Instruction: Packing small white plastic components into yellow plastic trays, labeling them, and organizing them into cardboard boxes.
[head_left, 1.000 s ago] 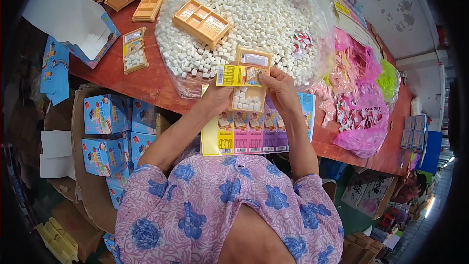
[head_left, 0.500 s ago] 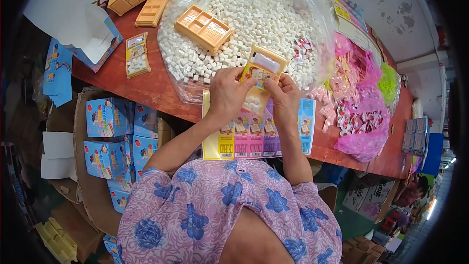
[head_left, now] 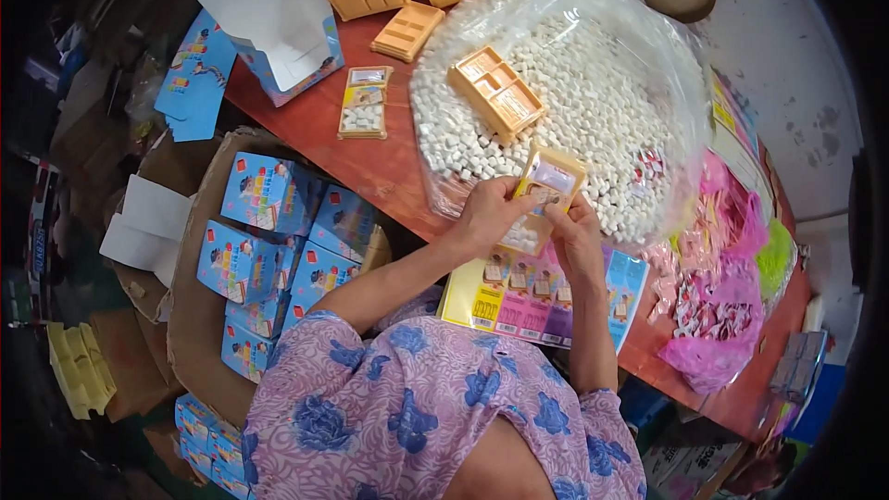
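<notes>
Both hands grip a small tan compartment tray [head_left: 557, 167] with a printed card in it, above the near edge of a big clear bag of white cubes [head_left: 593, 83]. My left hand [head_left: 491, 215] pinches its left side, thumb over the card. From the right, my right hand [head_left: 578, 233] closes on it with the thumb on the card. White pieces show in the tray's lower compartment, partly covered by the fingers. Beneath lies a sheet of colourful printed cards [head_left: 482, 301]. A stack of tan trays [head_left: 497, 93] rests on the cubes.
A filled tray [head_left: 366, 104] lies on the red table [head_left: 310, 143] near an open blue-and-white box [head_left: 287, 51]. More tan trays [head_left: 407, 31] stand behind. Pink bags of sachets [head_left: 718, 324] are at right. A carton [head_left: 190, 315] of blue boxes [head_left: 243, 259] stands left, below the table.
The whole view has swung, so the table and boxes sit farther right and lower. Both hands keep hold of the tray, which looks slightly more upright.
</notes>
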Motion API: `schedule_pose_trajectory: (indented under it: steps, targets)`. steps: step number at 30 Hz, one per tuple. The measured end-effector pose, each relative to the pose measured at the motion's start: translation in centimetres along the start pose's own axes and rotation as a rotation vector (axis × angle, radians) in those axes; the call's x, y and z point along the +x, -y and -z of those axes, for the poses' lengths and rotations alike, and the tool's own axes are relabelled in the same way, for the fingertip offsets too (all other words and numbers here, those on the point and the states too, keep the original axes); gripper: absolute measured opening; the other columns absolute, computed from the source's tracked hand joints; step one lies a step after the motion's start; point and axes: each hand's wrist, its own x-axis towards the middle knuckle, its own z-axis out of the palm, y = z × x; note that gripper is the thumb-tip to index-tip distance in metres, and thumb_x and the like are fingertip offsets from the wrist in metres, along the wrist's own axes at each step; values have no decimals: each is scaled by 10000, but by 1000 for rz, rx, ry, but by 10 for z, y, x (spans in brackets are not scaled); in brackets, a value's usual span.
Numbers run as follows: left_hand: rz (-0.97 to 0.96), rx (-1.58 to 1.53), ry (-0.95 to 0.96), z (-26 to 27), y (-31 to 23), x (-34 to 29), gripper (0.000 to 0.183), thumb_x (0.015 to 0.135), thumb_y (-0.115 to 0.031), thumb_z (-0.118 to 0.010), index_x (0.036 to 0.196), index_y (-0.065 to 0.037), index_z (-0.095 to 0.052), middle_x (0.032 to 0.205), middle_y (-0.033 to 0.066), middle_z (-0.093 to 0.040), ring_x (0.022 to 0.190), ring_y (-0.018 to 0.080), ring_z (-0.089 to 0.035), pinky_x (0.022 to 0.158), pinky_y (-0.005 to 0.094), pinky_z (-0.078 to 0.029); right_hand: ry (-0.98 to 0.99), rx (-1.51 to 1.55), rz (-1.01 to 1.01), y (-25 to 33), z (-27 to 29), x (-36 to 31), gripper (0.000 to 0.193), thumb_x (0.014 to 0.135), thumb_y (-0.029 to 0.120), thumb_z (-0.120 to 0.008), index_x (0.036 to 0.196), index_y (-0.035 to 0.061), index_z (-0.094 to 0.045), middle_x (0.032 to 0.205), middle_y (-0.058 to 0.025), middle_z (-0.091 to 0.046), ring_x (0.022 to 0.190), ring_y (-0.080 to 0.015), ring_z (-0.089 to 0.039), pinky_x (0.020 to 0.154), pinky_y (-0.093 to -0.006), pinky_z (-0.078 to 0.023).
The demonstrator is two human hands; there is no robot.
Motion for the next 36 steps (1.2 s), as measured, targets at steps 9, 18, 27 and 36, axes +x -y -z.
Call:
schedule_pose_trajectory:
  steps: [9,18,27,36]
  targets:
    - [-120,51,-133,52,1,-1,203,783,-184,-518,828,11,-549,742,83,-581,634,143,-556,533,278,-432,27,-461,179,-18,-45,35,274,749,99,-556,989,-15,-491,890,-68,-572,826,-119,-531,714,-245,-426]
    - [-240,168,-684,201,11,90,216,765,-127,-526,932,10,-532,786,77,-589,642,114,-569,553,245,-463,-96,-1541,657,8,-55,109,147,688,135,-570,745,0,-567,742,-158,-542,726,-301,-524,629,-360,-429]
    - [-44,829,-860,198,-2,98,461,671,-278,-576,1013,5,-453,865,215,-568,803,334,-553,710,378,-427,14,-1867,570,-7,-55,122,112,644,44,-475,602,-2,-568,604,-163,-555,564,-290,-565,493,-351,-452]
    - [121,1083,-790,166,-5,68,666,697,-384,-546,1197,-33,-283,1031,230,-444,924,379,-467,740,435,-401,-106,-1811,763,-13,-49,130,84,658,58,-474,623,8,-532,612,-144,-523,585,-263,-539,507,-358,-431]
